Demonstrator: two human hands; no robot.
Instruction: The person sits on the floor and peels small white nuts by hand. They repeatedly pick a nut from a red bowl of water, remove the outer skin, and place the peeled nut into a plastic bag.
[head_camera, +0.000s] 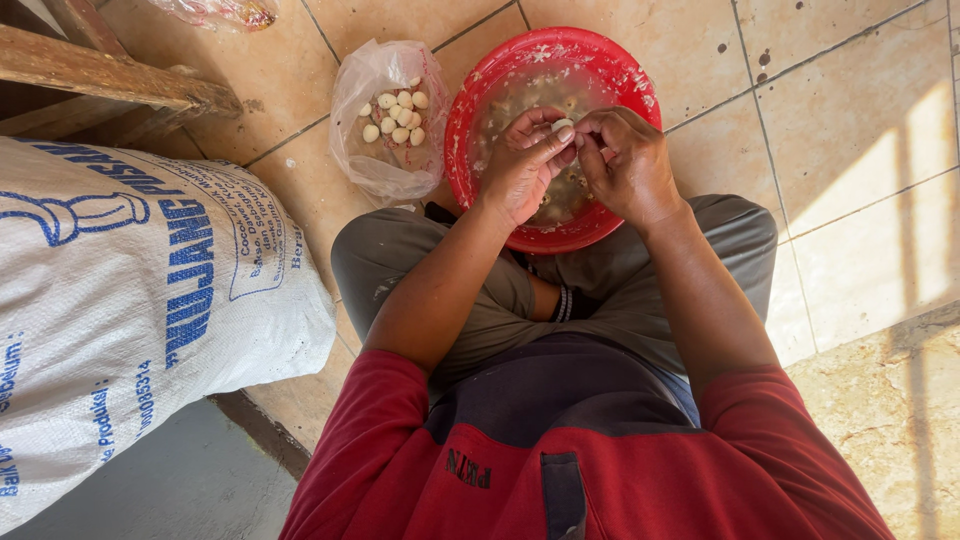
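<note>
Left hand (522, 165) and right hand (628, 160) both pinch one small pale peeled clove (563, 125) over one round red plastic basin (480, 90). One clear plastic bag (375, 80) just left of it holds about twelve pale cloves (396, 117).

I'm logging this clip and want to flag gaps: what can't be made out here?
Head view only:
- Small pale piece: mostly covered by the left hand and right hand.
- Red bowl contents: hidden by the hands, too small to identify.
- White sack: cut off by the left edge.
</note>
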